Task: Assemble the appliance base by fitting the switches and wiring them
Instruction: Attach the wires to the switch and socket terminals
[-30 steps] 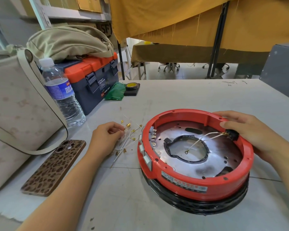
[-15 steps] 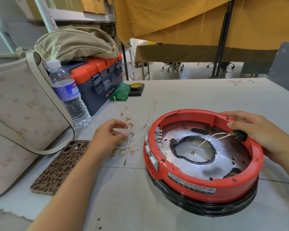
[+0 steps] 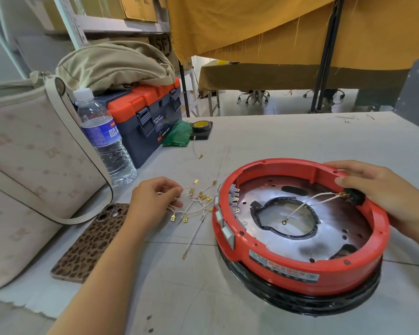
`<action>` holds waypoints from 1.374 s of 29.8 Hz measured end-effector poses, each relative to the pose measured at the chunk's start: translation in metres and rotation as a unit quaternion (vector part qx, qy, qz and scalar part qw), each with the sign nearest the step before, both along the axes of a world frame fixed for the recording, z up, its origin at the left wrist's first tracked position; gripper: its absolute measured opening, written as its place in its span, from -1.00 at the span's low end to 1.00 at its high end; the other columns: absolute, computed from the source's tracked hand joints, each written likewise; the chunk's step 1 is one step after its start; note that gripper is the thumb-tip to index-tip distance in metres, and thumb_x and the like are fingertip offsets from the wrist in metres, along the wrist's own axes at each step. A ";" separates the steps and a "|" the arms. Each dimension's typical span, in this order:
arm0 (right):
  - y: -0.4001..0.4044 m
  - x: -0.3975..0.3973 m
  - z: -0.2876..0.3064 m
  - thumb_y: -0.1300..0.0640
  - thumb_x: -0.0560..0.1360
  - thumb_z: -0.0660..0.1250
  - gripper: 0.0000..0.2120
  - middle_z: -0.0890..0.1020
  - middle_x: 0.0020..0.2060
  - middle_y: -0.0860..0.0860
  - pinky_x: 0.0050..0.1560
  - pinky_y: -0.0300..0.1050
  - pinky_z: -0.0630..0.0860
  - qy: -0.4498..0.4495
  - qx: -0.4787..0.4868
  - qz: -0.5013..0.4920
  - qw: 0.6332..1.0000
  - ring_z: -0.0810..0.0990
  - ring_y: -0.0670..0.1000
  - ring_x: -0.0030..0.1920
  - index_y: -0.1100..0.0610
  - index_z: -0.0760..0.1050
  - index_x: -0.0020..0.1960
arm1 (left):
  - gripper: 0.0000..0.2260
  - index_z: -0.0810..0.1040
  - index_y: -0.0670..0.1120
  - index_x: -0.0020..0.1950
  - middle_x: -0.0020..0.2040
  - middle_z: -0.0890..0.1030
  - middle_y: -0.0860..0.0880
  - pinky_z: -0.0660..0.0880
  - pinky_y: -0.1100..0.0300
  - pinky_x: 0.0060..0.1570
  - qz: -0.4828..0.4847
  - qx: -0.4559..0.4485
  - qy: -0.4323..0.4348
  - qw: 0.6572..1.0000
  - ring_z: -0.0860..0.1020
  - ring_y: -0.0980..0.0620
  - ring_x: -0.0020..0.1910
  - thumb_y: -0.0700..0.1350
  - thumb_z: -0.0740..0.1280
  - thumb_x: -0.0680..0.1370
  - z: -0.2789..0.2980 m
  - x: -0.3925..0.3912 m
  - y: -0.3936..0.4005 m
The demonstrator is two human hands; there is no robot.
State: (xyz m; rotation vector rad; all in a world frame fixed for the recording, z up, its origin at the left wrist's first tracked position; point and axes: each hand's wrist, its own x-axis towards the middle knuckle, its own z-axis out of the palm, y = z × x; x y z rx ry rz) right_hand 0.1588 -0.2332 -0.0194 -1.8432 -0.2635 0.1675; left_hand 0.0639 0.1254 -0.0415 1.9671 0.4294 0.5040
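I see my left hand [image 3: 153, 199] pinching 1 white wire from the wire pile [image 3: 196, 201] on the table [image 3: 264, 139]. My right hand [image 3: 382, 192] rests, fingers seemingly straight, on the red appliance base [image 3: 288, 264] by its black switch [image 3: 353, 195].

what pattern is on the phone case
Leopard print, brown with dark spots, on the phone lying face down left of the left hand's forearm; head view shows it.

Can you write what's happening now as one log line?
left hand: pinching white wire | right hand: resting on red base rim
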 end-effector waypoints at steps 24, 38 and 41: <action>0.000 0.003 -0.004 0.30 0.50 0.27 -0.69 0.71 -0.06 0.01 0.21 0.12 0.48 -0.002 0.008 0.004 1.000 0.65 0.14 0.02 -0.06 0.64 0.04 | -0.88 0.54 -0.14 -0.15 -0.37 0.64 -0.03 0.49 0.31 -0.46 0.012 -0.077 -0.061 0.995 0.63 0.06 -0.40 -0.19 0.28 0.57 0.010 -0.003 0.006; 0.000 0.001 -0.002 0.23 0.52 0.30 -0.74 0.71 -0.05 -0.07 0.25 0.09 0.45 -0.011 -0.011 0.010 1.000 0.66 0.05 0.03 -0.06 0.62 0.06 | -0.88 0.57 -0.17 -0.18 -0.43 0.59 -0.06 0.36 0.31 -0.59 -0.096 -0.142 -0.147 0.974 0.43 0.08 -0.56 -0.24 0.30 0.54 0.044 -0.011 -0.025; 0.002 -0.002 0.003 0.13 0.52 0.33 -0.83 0.69 -0.03 -0.10 0.07 -0.14 0.48 -0.063 -0.024 -0.007 0.998 0.63 -0.04 0.01 -0.07 0.62 0.04 | -0.92 0.56 -0.22 -0.17 -0.42 0.60 -0.07 0.37 0.31 -0.59 -0.143 -0.143 -0.137 0.970 0.44 0.09 -0.56 -0.27 0.31 0.51 0.049 -0.010 -0.044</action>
